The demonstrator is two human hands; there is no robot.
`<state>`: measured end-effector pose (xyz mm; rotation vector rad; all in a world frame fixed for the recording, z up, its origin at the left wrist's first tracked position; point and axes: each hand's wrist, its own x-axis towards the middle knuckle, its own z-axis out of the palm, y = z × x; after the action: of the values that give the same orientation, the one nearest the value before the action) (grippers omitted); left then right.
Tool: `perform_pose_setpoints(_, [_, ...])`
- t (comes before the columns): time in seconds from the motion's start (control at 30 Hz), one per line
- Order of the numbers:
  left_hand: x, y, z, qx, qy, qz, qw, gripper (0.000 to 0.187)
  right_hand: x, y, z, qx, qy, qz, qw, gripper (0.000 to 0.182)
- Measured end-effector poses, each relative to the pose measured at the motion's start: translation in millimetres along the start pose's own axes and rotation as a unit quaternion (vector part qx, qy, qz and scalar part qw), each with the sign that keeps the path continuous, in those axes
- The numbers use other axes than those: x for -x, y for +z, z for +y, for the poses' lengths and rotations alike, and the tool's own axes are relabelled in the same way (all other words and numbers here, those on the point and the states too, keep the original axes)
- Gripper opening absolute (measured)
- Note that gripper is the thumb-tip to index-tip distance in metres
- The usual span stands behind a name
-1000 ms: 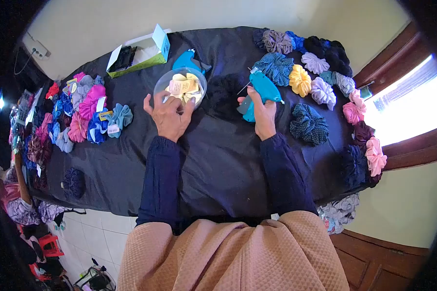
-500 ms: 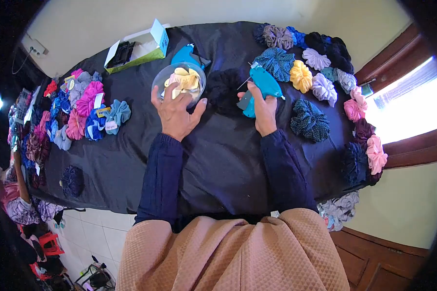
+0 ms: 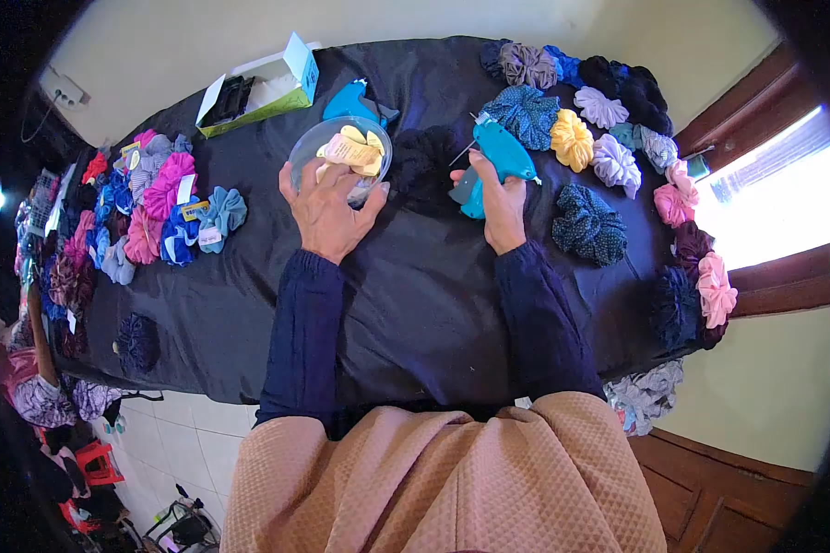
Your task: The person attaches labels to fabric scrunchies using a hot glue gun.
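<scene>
My left hand [image 3: 332,210] reaches into a clear round plastic tub [image 3: 297,155] of cream paper tags [image 3: 355,149]. Its thumb and little finger are spread near the rim, while the middle fingers bend down among the tags, their tips hidden. In my right hand [image 3: 503,207] is a teal tagging gun [image 3: 500,158], its thin needle pointing left. A black scrunchie [image 3: 424,166] lies on the table between the tub and the gun. Behind the tub rests a second blue tool [image 3: 355,103], partly hidden by the rim.
A black cloth [image 3: 415,313] covers the table. Scrunchies with tags [image 3: 171,194] are heaped at the left; untagged-looking scrunchies [image 3: 572,143] lie along the right. An open box [image 3: 258,92] stands at the back left. One dark scrunchie [image 3: 136,343] is near the front left edge.
My left hand's fingers have shifted slightly down and toward me in the tub, and the tags on top lie differently. The tagging gun stays almost where it was.
</scene>
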<state>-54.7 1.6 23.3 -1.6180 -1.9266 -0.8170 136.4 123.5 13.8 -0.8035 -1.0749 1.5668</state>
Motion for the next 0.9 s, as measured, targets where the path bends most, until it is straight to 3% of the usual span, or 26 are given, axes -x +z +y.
perform_pose_setpoints(0.33, [0.6, 3.4, -3.2, 0.019, -0.015, -0.015, 1.000, 0.040, -0.5, -1.5, 1.4, -0.003, -0.011, -0.014, 1.000, 0.022])
perform_pose_setpoints(0.9, [-0.4, -1.7, -1.8, 0.026, -0.001, -0.025, 0.999, 0.029, -0.9, -3.5, 2.6, 0.001, 0.001, -0.014, 1.000, 0.023])
